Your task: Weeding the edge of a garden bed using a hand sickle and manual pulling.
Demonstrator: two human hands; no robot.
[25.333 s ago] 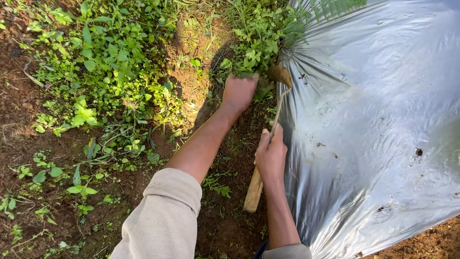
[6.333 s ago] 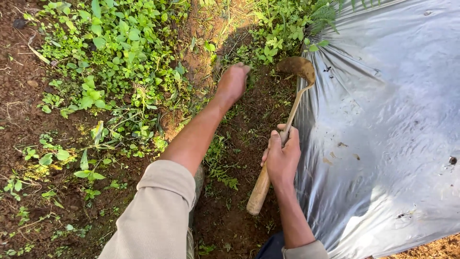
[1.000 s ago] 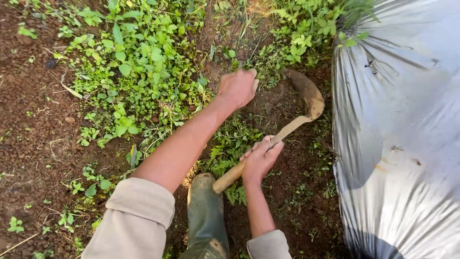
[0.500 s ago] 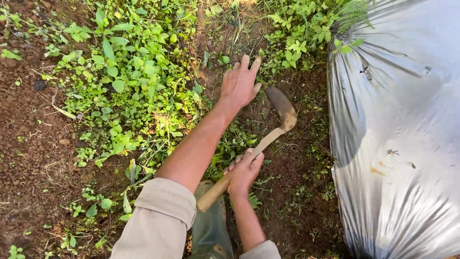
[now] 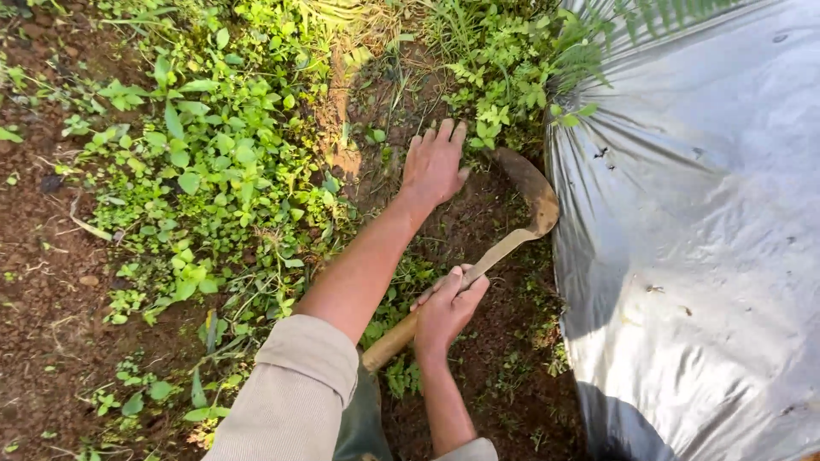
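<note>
head view, sickle [image 5: 523,209] gripped in right hand [image 5: 448,309], left hand [image 5: 434,164] beside blade

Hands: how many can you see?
2. The left hand is spread flat on the soil by the weeds; the right hand grips the sickle's wooden handle.

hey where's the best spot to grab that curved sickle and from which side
Probably the wooden handle of the sickle, from the near end, as the right hand does now. The handle is straight and bare, while the curved blade lies at the far end beside the silver sheet.
</note>
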